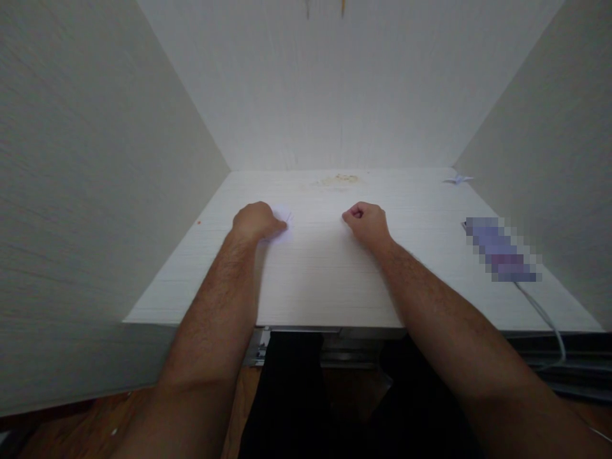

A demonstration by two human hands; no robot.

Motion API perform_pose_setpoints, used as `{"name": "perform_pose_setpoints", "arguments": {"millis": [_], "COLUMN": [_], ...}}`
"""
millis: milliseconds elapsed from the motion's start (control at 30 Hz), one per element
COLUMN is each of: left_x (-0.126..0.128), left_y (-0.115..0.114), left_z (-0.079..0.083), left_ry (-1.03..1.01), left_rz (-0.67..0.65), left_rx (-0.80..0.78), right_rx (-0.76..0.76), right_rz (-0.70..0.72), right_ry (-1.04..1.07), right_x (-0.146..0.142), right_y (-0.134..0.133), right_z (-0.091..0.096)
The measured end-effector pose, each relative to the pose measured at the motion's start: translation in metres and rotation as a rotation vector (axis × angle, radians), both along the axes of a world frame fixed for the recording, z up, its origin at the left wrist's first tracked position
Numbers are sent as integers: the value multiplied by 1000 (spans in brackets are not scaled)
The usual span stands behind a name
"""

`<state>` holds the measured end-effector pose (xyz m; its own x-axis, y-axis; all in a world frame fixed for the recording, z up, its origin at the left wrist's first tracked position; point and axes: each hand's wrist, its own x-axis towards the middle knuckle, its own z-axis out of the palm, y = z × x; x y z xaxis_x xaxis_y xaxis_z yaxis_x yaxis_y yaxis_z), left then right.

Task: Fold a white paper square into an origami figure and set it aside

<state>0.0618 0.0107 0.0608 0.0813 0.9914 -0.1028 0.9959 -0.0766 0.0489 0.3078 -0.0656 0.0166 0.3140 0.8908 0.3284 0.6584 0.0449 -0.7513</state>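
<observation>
A small pale piece of paper lies on the white desk top, partly covered by my left hand. The thumb of that hand presses on the paper, and its other fingers are curled underneath, mostly hidden. To the right, apart from the paper, my right hand is closed over the desk with thumb and fingertips brought together. Whether it pinches anything small cannot be made out.
A blurred-out phone-like device lies at the right, with a pale cable running over the front edge. A small folded white paper piece sits at the back right. Walls enclose the desk; yellowish stains mark its back.
</observation>
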Motion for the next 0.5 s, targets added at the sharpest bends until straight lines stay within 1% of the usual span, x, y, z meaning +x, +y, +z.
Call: {"name": "perform_pose_setpoints", "arguments": {"millis": [133,333,433,500], "left_x": [-2,-9,-11,-13], "left_y": [1,6,8,8], "left_z": [2,2,0,0], "left_ry": [74,71,75,80], "left_rz": [-6,-62,-52,-20], "left_rx": [-30,-8,9,25], "right_rx": [-3,-4,-4,-6], "right_rz": [-1,-2,2,-4], "right_ry": [-2,-1,-3,-2], "right_x": [-1,-1,-1,-1], "right_y": [-1,-1,-1,-1], "right_z": [1,1,2,2]}}
